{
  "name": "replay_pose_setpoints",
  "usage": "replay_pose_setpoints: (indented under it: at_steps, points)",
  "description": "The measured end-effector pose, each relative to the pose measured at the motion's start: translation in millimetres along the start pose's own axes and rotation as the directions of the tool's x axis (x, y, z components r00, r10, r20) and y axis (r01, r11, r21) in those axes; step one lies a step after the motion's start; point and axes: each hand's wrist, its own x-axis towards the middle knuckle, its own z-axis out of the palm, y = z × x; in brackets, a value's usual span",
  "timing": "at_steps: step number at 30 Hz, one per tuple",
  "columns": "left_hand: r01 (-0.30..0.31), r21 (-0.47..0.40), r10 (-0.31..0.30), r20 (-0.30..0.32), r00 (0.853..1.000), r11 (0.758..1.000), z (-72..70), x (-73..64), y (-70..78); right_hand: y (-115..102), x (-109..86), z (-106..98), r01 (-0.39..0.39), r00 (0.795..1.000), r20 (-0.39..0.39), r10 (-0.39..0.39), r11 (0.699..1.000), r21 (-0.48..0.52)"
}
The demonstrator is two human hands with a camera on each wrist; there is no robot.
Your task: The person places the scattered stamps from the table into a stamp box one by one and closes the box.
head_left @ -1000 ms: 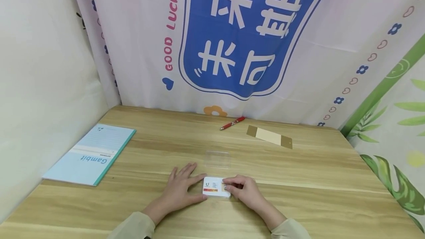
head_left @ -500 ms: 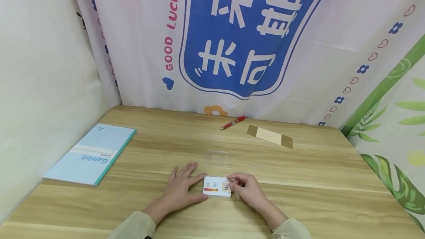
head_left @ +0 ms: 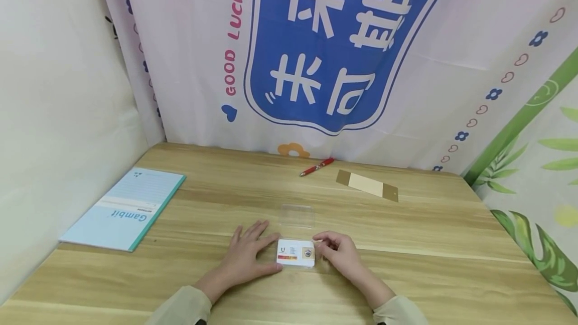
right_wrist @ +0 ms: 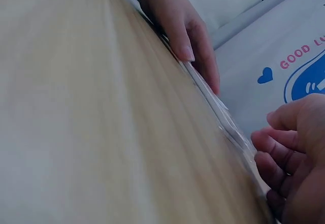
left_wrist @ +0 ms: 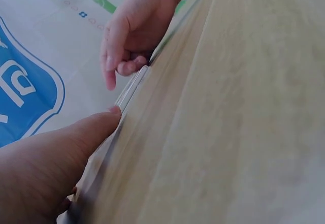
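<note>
A white card point(head_left: 289, 254) with a "U" logo, a red-orange stripe and a small round picture at its right end lies flat in front of me, clear plastic showing along its edges. My left hand point(head_left: 241, 260) rests on the table with fingers spread. Its thumb and index fingertips touch the card's left corners; the left wrist view has the thumb point(left_wrist: 96, 130) right at the edge. Just off the card's right end is my right hand point(head_left: 338, 256), fingers loosely bent, nothing held. The right wrist view shows a gap between its thumb and fingers point(right_wrist: 274, 158).
Behind the card lies a clear plastic piece point(head_left: 297, 216). Farther back are a red pen point(head_left: 316, 167) and a brown-and-cream strip point(head_left: 367, 185). A blue notebook point(head_left: 124, 209) lies at the left. A printed curtain point(head_left: 203, 64) hangs behind the wooden table point(head_left: 217, 179).
My right hand has drawn back to the right, off the card, so the round picture at its right end now shows. The left hand stays in place.
</note>
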Motion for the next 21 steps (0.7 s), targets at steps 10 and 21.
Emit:
replay_pose_setpoints:
  at_steps: [10,21]
  points:
    - [0.009,-0.145,-0.029,-0.136,0.990,0.989,-14.7,30.0,-23.3,17.9,29.8,-32.0,0.017,0.999,-0.029,-0.018,0.998,-0.052]
    - [0.076,-0.109,-0.077,-0.007,0.997,0.991,-4.0,74.8,-41.2,33.6,68.3,-28.8,0.097,0.993,0.089,-0.071,0.937,-0.336]
